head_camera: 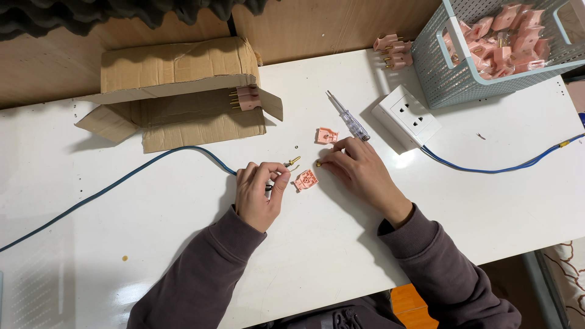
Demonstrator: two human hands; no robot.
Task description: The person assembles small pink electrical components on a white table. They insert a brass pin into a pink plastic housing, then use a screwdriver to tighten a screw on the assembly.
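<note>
Left hand: the left hand [260,194], just left of the frame's centre, is curled with fingers pressed together, pinching the stripped end of a blue cable [109,187]; a brass pin [292,162] sticks out past the fingertips toward the upper right.
Right hand: the right hand [359,170], right of centre, lies palm down, thumb and forefinger pinched on a small brass part [319,163] at the tabletop; it is too small to tell just what it is.
Plug shells: one pink plug half [305,180] lies between the two hands; a second pink plug half [326,136] lies just above the right hand.
Screwdriver: a clear-handled test screwdriver [348,117] lies slanted above the right hand, its handle end near the knuckles.
Socket: a white socket block [407,117] sits upper right of centre, with its own blue lead [499,167] running off to the right edge.
Basket: a pale blue mesh basket [463,79] in the upper right corner holds many pink plugs; a few finished pink plugs [393,51] lie just to its left.
Box: a torn cardboard box [177,91] lies on its side at upper left, one pink plug [245,97] in its mouth.
Surface: a white table [317,262].
</note>
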